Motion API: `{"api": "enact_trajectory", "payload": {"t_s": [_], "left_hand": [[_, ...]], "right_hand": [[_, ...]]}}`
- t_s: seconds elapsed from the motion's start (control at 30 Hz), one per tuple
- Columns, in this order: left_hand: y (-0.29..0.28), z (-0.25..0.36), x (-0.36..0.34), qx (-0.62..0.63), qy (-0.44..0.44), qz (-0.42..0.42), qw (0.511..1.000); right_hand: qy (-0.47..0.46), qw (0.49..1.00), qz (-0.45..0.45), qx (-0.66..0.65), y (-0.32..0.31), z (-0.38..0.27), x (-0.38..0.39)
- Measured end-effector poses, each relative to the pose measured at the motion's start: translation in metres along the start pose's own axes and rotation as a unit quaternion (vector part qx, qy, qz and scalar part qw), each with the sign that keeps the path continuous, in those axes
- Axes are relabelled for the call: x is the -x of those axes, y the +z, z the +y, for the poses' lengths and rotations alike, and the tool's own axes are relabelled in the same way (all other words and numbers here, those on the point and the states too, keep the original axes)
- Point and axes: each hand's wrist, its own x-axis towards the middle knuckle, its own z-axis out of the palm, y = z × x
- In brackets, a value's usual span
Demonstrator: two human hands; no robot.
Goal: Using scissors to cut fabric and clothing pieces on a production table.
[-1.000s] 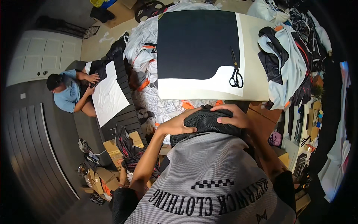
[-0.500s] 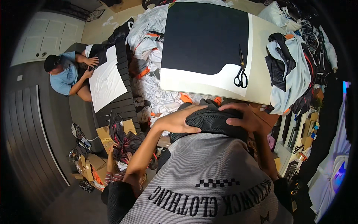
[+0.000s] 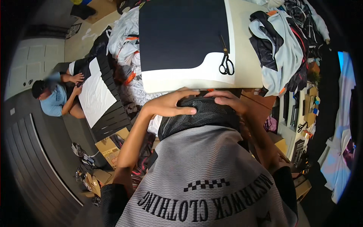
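Observation:
Black mesh fabric (image 3: 200, 113) is bunched above my grey ribbed shirt (image 3: 196, 159), which has dark lettering and a checkered band. My left hand (image 3: 166, 106) is curled over the mesh's left part, thumb along its front and fingers over the top. On the other side, my right hand (image 3: 230, 102) grips its upper right with bent fingers. Just beyond my hands is the near edge of a pale table (image 3: 249, 64) bearing a dark sheet (image 3: 181, 34) on white material, with black-handled scissors (image 3: 227, 66) lying on it.
A co-worker (image 3: 53, 96) at the left handles fabric beside white cloth (image 3: 96, 94) on a dark slatted surface. Piled garments (image 3: 278, 45) lie at the table's right, white scraps beside it. Cardboard boxes (image 3: 109, 151) sit lower left; a cluttered shelf unit (image 3: 291, 128) stands right.
My hands and the mesh are higher in the picture and nearer the table's edge. The table and surroundings have shifted in view as the camera moved.

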Motion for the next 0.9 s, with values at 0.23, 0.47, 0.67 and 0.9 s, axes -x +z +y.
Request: {"api": "enact_trajectory", "payload": {"t_s": [0.23, 0.47, 0.67, 0.9], "left_hand": [[0.027, 0.029, -0.094, -0.109, 0.107, -0.075, 0.985], [0.058, 0.046, -0.15, -0.238, 0.03, -0.231, 0.943], [0.071, 0.041, -0.169, -0.246, 0.046, -0.273, 0.929], [0.008, -0.003, -0.112, -0.021, 0.018, -0.219, 0.975]], "right_hand": [[0.095, 0.978, 0.118, -0.143, -0.023, 0.038, 0.02], [0.08, 0.973, 0.125, -0.174, -0.055, 0.096, 0.048], [0.002, 0.974, 0.086, -0.211, -0.064, 0.092, 0.058], [0.03, 0.913, 0.105, -0.392, -0.03, 0.062, 0.03]]}}
